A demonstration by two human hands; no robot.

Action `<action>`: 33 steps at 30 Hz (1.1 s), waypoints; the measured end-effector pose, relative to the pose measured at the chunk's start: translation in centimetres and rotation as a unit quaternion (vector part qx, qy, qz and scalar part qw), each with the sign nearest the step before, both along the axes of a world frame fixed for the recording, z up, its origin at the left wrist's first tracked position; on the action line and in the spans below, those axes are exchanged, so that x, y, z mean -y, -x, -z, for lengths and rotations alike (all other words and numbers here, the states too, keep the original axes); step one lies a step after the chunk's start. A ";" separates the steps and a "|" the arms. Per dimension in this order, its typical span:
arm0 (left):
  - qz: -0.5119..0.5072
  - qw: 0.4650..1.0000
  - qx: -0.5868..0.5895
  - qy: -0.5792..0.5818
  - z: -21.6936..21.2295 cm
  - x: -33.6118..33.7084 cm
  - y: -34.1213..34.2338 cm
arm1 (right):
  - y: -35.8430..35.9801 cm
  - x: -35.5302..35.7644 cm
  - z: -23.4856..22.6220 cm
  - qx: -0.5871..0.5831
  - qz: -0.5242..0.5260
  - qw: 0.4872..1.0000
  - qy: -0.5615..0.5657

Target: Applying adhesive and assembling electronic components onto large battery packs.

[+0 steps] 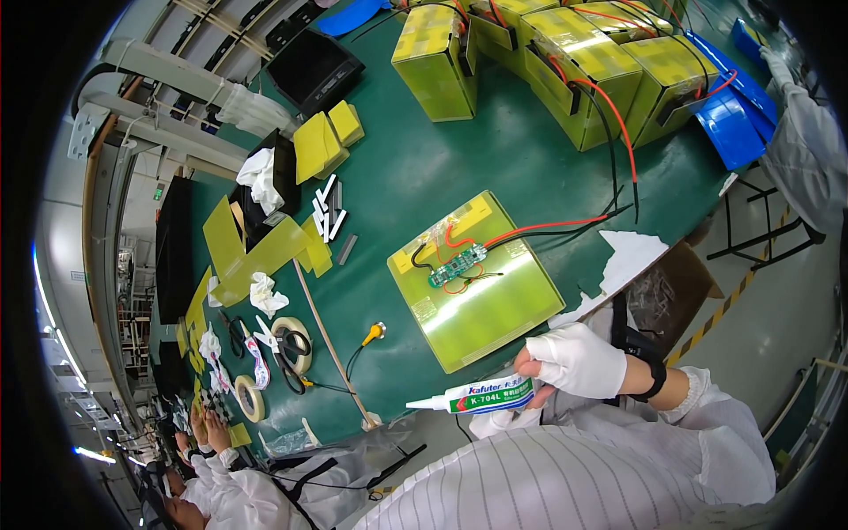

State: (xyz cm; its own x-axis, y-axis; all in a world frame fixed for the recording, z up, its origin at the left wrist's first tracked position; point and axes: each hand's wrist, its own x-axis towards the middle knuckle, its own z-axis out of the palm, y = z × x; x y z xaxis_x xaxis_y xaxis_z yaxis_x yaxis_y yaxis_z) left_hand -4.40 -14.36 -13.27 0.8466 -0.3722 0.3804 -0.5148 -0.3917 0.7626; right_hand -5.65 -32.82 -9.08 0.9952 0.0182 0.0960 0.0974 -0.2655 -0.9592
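My right hand [579, 362], in a white glove with bare fingertips, grips a white, green and blue glue tube [495, 395]. The tube lies nearly level, its pointed white nozzle toward the left. Just below it, a bit of white glove [499, 422] shows, seemingly my left hand; its fingers are hidden. Beyond the tube, a yellow-green wrapped battery pack [477, 309] lies flat near the table edge. On its top sits a small green circuit board [458, 266] with thin red and black wires. Thicker red and black leads [565, 226] run off to the right. The nozzle is apart from the pack.
Several wrapped battery packs [583, 79] stand at the back of the green table [371, 177]. Scissors [283, 353], tape rolls [249, 399] and a yellow-ended cable [374, 333] lie left. Torn white paper [632, 256] hangs over the right edge. Co-workers sit at lower left and stand far right.
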 end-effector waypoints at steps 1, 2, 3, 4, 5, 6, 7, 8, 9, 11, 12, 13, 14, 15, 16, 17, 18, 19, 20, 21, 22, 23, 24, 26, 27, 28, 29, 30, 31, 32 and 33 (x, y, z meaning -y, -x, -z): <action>0.000 1.000 0.000 0.000 0.0 0.0 0.0 | 0.0 0.0 0.0 0.001 0.000 1.000 0.001; 0.000 1.000 -0.003 -0.002 0.1 -0.1 0.0 | 0.0 0.0 0.0 0.003 0.000 1.000 0.001; 0.000 1.000 -0.006 -0.003 0.2 -0.2 0.0 | 0.0 0.0 0.0 0.003 0.000 1.000 0.001; -0.001 1.000 -0.006 -0.003 0.3 -0.2 0.0 | 0.0 0.1 -0.1 0.000 -0.003 1.000 0.000; -0.002 1.000 -0.005 -0.004 0.3 -0.2 0.0 | 0.0 0.1 -0.1 -0.002 -0.005 1.000 0.000; -0.003 1.000 -0.004 -0.005 0.4 -0.2 0.1 | 0.0 0.1 -0.1 -0.002 -0.005 1.000 0.000; -0.003 1.000 -0.004 -0.005 0.4 -0.3 0.1 | 0.0 0.0 0.0 -0.001 -0.004 1.000 0.004; -0.003 1.000 -0.012 0.001 0.5 -0.3 0.1 | -0.1 0.0 0.0 0.001 -0.003 1.000 0.008; -0.003 1.000 -0.020 0.006 0.6 -0.3 0.2 | -0.1 0.0 0.0 0.001 -0.003 1.000 0.008; -0.004 1.000 -0.004 0.001 0.7 -0.4 0.1 | -0.1 0.1 -0.2 -0.001 -0.008 1.000 0.005; -0.005 1.000 0.011 -0.004 0.6 -0.3 0.0 | 0.0 0.1 -0.2 -0.001 -0.007 1.000 0.005; -0.004 1.000 0.011 -0.004 0.4 -0.2 0.0 | 0.0 0.0 -0.3 -0.016 -0.007 1.000 -0.013; 0.004 1.000 -0.010 -0.022 0.0 -0.1 0.0 | 0.0 0.0 -0.4 -0.031 -0.007 0.999 -0.030; 0.013 0.999 -0.031 -0.041 -0.3 0.0 0.0 | 0.0 0.1 -0.4 -0.031 -0.007 0.999 -0.030; 0.013 0.999 -0.031 -0.041 -0.2 0.0 0.0 | 0.0 0.1 -0.4 -0.033 -0.010 0.999 -0.029; 0.015 0.998 -0.057 -0.016 -0.1 -0.1 0.0 | 0.0 0.1 -0.5 -0.034 -0.013 0.999 -0.028; 0.017 0.996 -0.083 0.008 -0.2 0.0 -0.1 | 0.0 0.1 -0.4 -0.035 -0.013 0.999 -0.028; 0.017 0.996 -0.083 0.008 -0.3 0.1 -0.1 | 0.0 0.0 -0.3 -0.031 -0.013 0.999 -0.027; 0.021 0.998 -0.059 -0.009 -0.6 0.2 -0.1 | 0.0 0.0 -0.2 -0.027 -0.013 0.999 -0.026; 0.025 0.999 -0.033 -0.025 -0.8 0.3 -0.2 | 0.0 0.0 -0.1 -0.027 -0.013 0.999 -0.026; 0.026 0.999 -0.033 -0.025 -0.8 0.4 -0.2 | 0.0 0.1 0.1 -0.008 -0.013 1.000 -0.010; 0.029 0.999 -0.033 -0.011 -0.7 0.4 -0.2 | -0.1 0.1 0.2 0.011 -0.014 1.000 0.005; 0.033 0.999 -0.033 0.004 -0.6 0.4 -0.2 | -0.1 0.1 0.1 0.011 -0.013 1.000 0.005; 0.031 0.999 -0.037 -0.005 -0.8 0.4 -0.2 | 0.0 0.1 -0.2 -0.025 -0.018 0.999 -0.029; 0.028 0.999 -0.041 -0.015 -0.9 0.4 -0.2 | 0.0 0.1 -0.2 -0.025 -0.018 0.999 -0.029; 0.029 0.999 -0.041 -0.015 -1.0 0.4 -0.2 | 0.0 0.1 -0.1 -0.030 -0.018 0.999 -0.036; 0.030 0.998 -0.055 -0.017 -1.2 0.5 -0.3 | 0.0 0.1 -0.1 -0.034 -0.018 0.998 -0.044; 0.031 0.997 -0.068 -0.018 -1.2 0.5 -0.3 | 0.0 0.1 -0.1 -0.034 -0.018 0.998 -0.044; 0.031 0.997 -0.069 -0.018 -0.9 0.3 -0.2 | 0.0 0.0 0.0 -0.030 -0.017 0.998 -0.043; 0.017 0.996 -0.083 0.007 -0.3 0.1 -0.1 | 0.1 0.0 0.1 -0.025 -0.016 0.999 -0.043; 0.004 0.995 -0.096 0.031 0.0 0.2 0.0 | 0.1 0.0 0.1 -0.025 -0.016 0.999 -0.043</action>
State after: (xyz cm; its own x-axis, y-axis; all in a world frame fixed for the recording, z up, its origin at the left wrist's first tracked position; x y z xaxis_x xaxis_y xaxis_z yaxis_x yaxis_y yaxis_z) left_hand -4.40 -14.51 -13.24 0.9033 -0.3598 0.2337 -0.3594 -0.3371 0.8702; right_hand -5.72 -32.83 -9.18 0.9979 0.0430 0.0484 0.0554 -0.1795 -0.9822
